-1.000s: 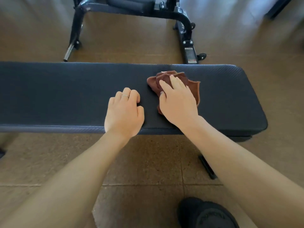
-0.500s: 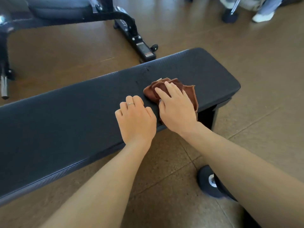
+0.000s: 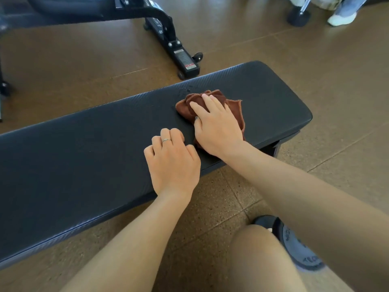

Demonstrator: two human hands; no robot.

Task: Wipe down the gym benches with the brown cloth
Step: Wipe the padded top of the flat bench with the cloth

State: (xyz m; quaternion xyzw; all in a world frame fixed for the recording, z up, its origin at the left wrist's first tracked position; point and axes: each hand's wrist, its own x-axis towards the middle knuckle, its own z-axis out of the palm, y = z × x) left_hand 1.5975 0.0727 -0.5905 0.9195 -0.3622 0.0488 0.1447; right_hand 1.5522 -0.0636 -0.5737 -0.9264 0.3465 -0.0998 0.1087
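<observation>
A long black padded gym bench (image 3: pixel 84 157) runs from lower left to upper right. A crumpled brown cloth (image 3: pixel 233 108) lies on its right part. My right hand (image 3: pixel 216 125) presses flat on top of the cloth, fingers spread over it and hiding its middle. My left hand (image 3: pixel 172 163) rests just left of it on the pad near the front edge, fingers curled under, a ring on one finger, holding nothing.
A second bench's black frame (image 3: pixel 168 36) with small wheels stands on the brown floor behind. Another person's shoes (image 3: pixel 341 17) and a chair foot are at the top right. A weight plate (image 3: pixel 299 247) lies by my knee (image 3: pixel 261 262).
The view has swung so the bench now lies diagonally. My right hand with the cloth has stayed near the bench's right end; my left hand stays beside it.
</observation>
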